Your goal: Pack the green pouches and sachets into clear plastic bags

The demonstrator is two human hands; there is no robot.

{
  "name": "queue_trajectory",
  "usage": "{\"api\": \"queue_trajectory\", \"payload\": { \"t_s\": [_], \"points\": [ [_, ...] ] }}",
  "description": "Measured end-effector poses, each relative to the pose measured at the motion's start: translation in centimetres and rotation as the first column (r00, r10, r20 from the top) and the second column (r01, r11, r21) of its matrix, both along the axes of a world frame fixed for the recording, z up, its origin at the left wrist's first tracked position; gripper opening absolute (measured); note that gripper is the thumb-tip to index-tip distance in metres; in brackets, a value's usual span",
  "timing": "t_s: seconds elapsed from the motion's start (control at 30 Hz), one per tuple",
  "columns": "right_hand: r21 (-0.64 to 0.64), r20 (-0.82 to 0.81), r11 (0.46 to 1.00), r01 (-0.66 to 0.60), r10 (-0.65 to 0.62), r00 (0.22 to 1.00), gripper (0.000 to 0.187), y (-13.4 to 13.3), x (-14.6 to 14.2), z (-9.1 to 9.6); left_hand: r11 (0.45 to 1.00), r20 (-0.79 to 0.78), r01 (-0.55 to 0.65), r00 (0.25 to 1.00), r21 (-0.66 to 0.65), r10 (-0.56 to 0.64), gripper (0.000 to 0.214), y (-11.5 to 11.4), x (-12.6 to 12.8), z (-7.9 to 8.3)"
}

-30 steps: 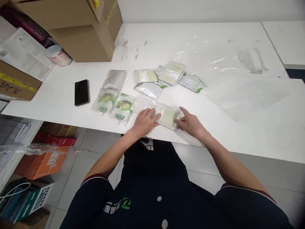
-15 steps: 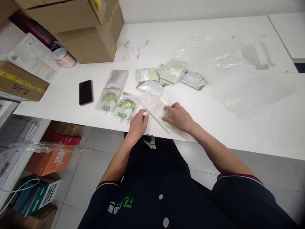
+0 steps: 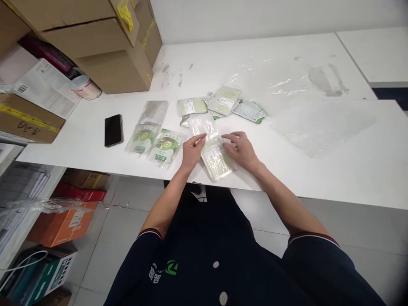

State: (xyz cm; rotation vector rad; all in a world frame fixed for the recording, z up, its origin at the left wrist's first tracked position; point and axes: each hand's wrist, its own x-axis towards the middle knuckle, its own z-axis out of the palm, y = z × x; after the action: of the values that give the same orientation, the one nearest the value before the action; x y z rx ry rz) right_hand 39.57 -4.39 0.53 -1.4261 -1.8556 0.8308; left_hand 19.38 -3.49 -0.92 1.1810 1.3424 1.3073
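A pale green pouch inside a clear plastic bag [image 3: 216, 158] lies near the table's front edge. My left hand [image 3: 192, 149] pinches the bag's left side near its open top. My right hand [image 3: 241, 149] rests on the bag's right side, fingers curled onto the plastic. Two green printed pouches [image 3: 155, 142] lie just left of my left hand. Beyond the bag sits a small pile of similar pouches [image 3: 219, 104].
A black phone [image 3: 112, 130] lies to the left. Cardboard boxes [image 3: 95, 46] stand at the back left with a small tub [image 3: 85, 87] and papers. Large clear plastic sheets [image 3: 315, 114] cover the right of the white table [image 3: 350, 170]. Boxes sit on the floor, left.
The bagged pouch has turned from lying crosswise to lengthwise toward me. My left hand moved up onto the bag's top edge; my right hand shifted to its right side.
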Motion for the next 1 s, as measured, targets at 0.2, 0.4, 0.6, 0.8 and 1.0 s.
{"api": "queue_trajectory", "payload": {
  "t_s": [0.2, 0.4, 0.6, 0.8, 1.0],
  "points": [
    [-0.165, -0.476, 0.941, -0.296, 0.187, 0.859, 0.042, 3.1, -0.6, 0.5, 0.992, 0.019, 0.111, 0.993, 0.057, -0.112, 0.024, -0.3, -0.1, 0.9],
    [-0.207, -0.361, 0.942, -0.263, 0.177, 0.916, 0.059, 3.3, -0.3, 2.4, 0.982, -0.104, 0.185, 0.978, 0.034, -0.180, 0.047, -0.2, -1.5, 1.8],
    [-0.215, -0.079, 0.957, -0.194, 0.181, 0.980, 0.035, 3.7, -0.2, 3.8, 0.972, -0.373, 0.210, 0.897, -0.108, -0.235, 0.044, -0.4, -2.1, 3.7],
    [-0.038, -0.057, 0.981, -0.190, 0.188, 0.981, 0.014, 3.8, -0.8, 3.6, 0.993, -0.491, 0.114, 0.863, -0.036, -0.117, 0.025, -0.5, -2.2, 3.7],
    [-0.166, -0.277, 0.984, -0.059, 0.011, 0.961, 0.021, 3.4, -3.0, 1.2, 0.979, 0.286, 0.190, 0.945, -0.079, -0.160, 0.044, -3.2, 0.1, 0.8]
  ]
}}
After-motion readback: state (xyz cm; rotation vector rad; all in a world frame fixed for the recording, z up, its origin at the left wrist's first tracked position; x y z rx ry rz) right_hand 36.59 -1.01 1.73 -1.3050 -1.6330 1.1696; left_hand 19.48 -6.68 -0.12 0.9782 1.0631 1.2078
